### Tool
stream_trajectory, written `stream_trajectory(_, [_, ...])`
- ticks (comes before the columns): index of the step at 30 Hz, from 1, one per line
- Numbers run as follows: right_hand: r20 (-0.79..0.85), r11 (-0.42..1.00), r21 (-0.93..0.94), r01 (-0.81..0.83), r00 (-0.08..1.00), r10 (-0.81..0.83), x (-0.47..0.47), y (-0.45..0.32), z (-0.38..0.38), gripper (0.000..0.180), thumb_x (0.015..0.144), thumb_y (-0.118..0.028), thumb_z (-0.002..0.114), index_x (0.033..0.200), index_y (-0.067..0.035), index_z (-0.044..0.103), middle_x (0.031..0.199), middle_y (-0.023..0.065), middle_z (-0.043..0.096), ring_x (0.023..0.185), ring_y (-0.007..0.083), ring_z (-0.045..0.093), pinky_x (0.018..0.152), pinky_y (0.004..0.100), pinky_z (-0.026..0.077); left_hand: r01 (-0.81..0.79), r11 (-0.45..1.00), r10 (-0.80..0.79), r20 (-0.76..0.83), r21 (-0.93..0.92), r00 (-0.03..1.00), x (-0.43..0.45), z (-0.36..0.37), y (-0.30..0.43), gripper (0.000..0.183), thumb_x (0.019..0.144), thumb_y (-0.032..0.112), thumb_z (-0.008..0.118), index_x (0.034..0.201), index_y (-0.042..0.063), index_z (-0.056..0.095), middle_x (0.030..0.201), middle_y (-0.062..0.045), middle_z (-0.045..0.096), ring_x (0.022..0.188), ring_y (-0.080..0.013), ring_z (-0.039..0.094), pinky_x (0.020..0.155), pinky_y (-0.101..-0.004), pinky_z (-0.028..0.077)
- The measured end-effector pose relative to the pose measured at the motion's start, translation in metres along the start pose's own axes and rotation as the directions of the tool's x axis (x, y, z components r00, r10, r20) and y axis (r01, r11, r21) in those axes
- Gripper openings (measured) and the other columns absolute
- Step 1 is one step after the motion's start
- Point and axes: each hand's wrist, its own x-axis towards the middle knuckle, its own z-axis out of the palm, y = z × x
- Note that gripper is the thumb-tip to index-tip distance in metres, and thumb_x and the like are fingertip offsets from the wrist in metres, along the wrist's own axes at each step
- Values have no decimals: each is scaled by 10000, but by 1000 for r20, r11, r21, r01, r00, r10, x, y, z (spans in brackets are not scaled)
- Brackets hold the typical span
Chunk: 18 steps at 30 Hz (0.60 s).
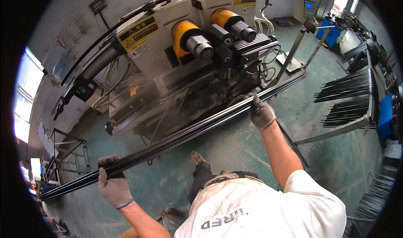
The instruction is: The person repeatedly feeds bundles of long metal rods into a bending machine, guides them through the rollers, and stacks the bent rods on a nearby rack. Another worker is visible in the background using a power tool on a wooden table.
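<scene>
A bundle of long, dark, shiny metal tubes or bars [176, 141] slants across the view in front of me, low at the left and rising to the right. Near its left part, my left hand [114, 183], in a grey knit glove with a blue cuff edge, is closed round it. My right hand [262, 112], gloved too, grips the bundle farther right. Beyond the bundle stands a bending machine [170, 11] with two orange heads and threaded steel ends. The bundle's right end lies at a metal stand [291, 57]. How many bars there are I cannot tell.
A rack [333, 134] holding many thin black rods stands at the right. Metal frames [67, 156] are at the far left. A control box with a lit screen [308, 6] stands at the back right, near a blue cabinet [329, 32]. Cables hang beside the machine.
</scene>
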Motion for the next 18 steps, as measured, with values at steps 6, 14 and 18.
stream_trajectory(6, [-146,982,-103,156,975,-170,70,-7,66,189,1057,-230,832,1104,-58,769,975,58,787,908,224,741,838,389,649,9,999,2,-215,51,977,78,-72,-30,241,1103,164,688,1235,-37,701,1158,-139,733,1148,-334,711,1239,-574,526])
stream_trajectory(14, [-314,908,-317,274,873,-373,201,-51,97,761,949,-387,941,1483,79,665,1504,206,706,1293,335,658,1106,469,542,35,984,9,-245,176,969,204,-142,-41,328,1145,348,664,1166,25,718,1120,-132,763,1069,-303,742,1048,-452,615])
stream_trajectory(18, [-227,916,-291,276,910,-347,202,-38,133,643,1012,-422,862,1428,47,720,1481,204,718,1249,333,676,1081,464,555,37,968,85,-466,248,880,247,-157,-31,303,1140,327,670,1147,37,761,1123,-98,796,1043,-262,758,1011,-405,611])
